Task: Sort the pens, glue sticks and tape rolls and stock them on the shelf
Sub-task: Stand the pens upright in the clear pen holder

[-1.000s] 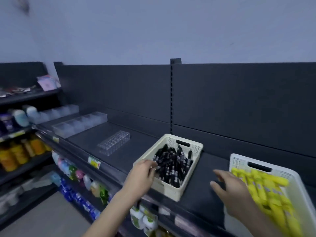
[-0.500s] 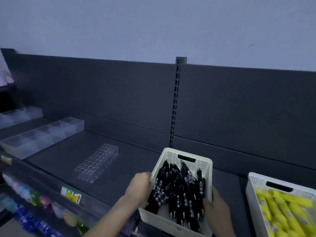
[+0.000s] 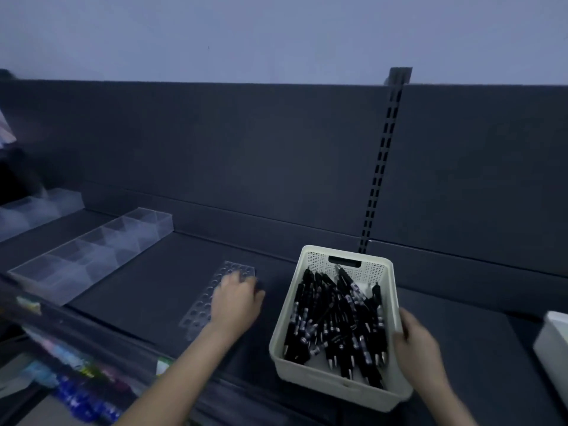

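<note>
- We see the left hand (image 3: 235,302) lying palm down on the clear plastic pen holder with rows of round holes (image 3: 199,312). Its fingers are curled over the holder's far end, gripping it; motion blur hides the exact finger contact.
- We see the right hand (image 3: 415,342) clasping the right rim of the cream perforated plastic basket (image 3: 284,321), with the thumb hooked over the edge.
- The black click pens (image 3: 335,321) lie loosely piled inside this basket.
- Basket and holder both rest on the dark grey metal shelf (image 3: 147,287), the holder just left of the basket.
- A clear divided acrylic tray (image 3: 92,253) stands further left, well apart.
- A second white basket (image 3: 553,342) is cut off at the right edge.
</note>
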A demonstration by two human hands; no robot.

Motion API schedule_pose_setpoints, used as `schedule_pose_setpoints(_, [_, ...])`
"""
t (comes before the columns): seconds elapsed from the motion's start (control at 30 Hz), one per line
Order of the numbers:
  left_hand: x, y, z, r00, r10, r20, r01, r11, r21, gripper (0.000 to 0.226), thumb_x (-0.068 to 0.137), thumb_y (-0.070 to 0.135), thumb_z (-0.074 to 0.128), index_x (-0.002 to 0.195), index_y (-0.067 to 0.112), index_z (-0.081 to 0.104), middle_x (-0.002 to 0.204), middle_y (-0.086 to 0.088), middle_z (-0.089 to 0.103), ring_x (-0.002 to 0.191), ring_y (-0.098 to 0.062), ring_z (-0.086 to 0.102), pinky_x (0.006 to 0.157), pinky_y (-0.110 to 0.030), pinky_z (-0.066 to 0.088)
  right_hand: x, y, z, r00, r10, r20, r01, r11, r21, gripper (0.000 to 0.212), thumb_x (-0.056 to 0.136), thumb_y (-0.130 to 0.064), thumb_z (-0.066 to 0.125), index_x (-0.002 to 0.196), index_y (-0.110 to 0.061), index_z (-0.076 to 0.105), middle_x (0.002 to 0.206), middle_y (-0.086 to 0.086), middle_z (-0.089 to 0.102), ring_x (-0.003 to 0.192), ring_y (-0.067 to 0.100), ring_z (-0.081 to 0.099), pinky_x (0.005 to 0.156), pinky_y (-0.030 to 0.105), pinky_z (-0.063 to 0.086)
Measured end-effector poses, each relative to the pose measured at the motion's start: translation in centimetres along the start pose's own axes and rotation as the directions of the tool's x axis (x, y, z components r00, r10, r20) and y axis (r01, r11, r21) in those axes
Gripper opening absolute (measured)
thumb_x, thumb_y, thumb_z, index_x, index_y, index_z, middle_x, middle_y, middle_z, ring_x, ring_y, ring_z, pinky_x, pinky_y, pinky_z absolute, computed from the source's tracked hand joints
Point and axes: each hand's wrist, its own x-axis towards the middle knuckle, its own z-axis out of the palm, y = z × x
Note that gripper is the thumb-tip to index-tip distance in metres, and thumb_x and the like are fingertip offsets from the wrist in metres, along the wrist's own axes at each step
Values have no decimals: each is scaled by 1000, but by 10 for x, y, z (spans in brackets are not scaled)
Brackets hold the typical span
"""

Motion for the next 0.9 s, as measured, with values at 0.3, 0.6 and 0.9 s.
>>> schedule_pose_setpoints(0.3, [6, -65, 0, 944, 23, 329, -26, 1000, 5, 65, 86, 45, 51, 143, 29, 26, 145, -15, 23, 128, -36, 30, 100, -40, 38, -28, -18, 19, 994, 85, -74, -88, 995, -39, 49, 88, 6, 47, 134, -10, 47, 124, 13, 61, 112, 29, 56, 86, 28, 39])
schedule_pose_setpoints(0.6, [4, 3, -27, 931, 360, -64, -363, 894, -263, 34, 94, 24, 49, 123, 8, 56, 132, -11, 47, 124, -27, 40, 105, -31, 32, -33, -30, 22, 958, -106, -268, 21, 953, -303, 32, 89, -5, 55, 120, 2, 58, 118, 19, 62, 110, 33, 57, 95, 33, 42])
schedule_pose_setpoints(0.9, [-22, 76, 4, 785, 317, 533, -391, 920, 28, 61, 76, 32, 74, 121, 8, 40, 126, -12, 43, 113, -30, 52, 88, -35, 45, -12, -60, 44, 957, 183, 224, -17, 809, -587, 25, 87, -16, 56, 108, -3, 59, 116, 16, 62, 107, 31, 59, 83, 32, 47])
